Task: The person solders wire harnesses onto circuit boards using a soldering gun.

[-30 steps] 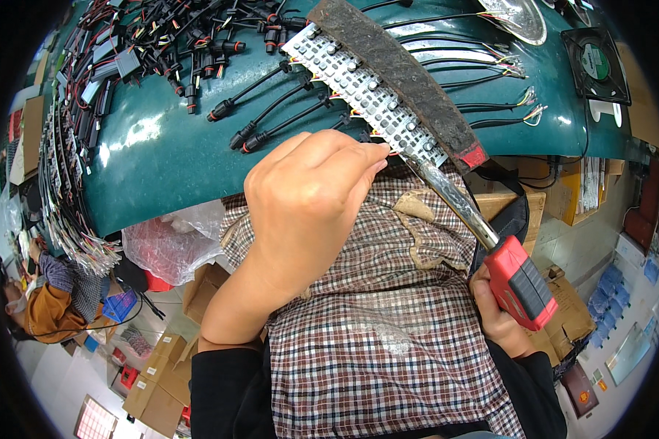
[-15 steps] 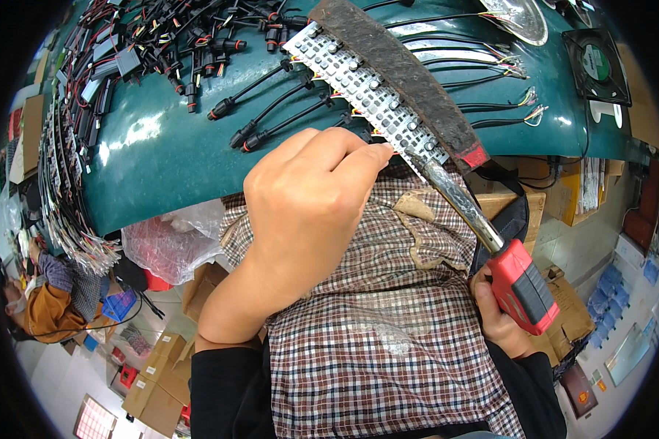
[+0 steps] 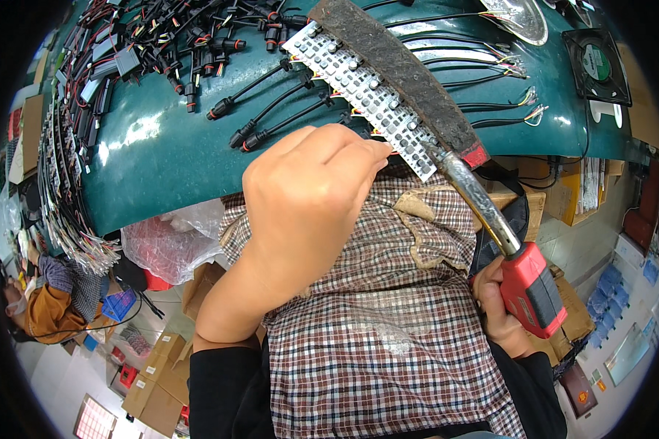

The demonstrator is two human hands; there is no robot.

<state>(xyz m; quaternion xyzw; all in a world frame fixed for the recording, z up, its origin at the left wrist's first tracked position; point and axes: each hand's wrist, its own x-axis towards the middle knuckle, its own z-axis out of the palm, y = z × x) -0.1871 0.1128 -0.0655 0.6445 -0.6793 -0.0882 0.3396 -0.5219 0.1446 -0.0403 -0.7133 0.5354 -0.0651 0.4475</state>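
Observation:
My left hand point(image 3: 311, 194) is closed in a pinch at the near edge of a white circuit board strip point(image 3: 377, 99). A thin wire shows at its fingertips; the rest is hidden by the hand. In my right hand point(image 3: 501, 311) is a soldering iron point(image 3: 532, 289) with a red and black handle and a long metal barrel. Its tip lies over the lower right end of the strip. The strip rests along a dark, worn bar point(image 3: 395, 69) with a red end. Several black cables point(image 3: 271, 117) run from the strip's left edge, their colored wire ends against it.
A heap of black connectors point(image 3: 205, 44) and bundled wires point(image 3: 69, 183) cover the left of the green table point(image 3: 146, 161). Cables with bare ends point(image 3: 498, 117) lie beyond the bar. A fan point(image 3: 599, 66) stands at far right. Another person point(image 3: 51, 300) sits at lower left.
The soldering iron has shifted a little to the right, its tip moving away from my left fingertips. My left hand has barely moved.

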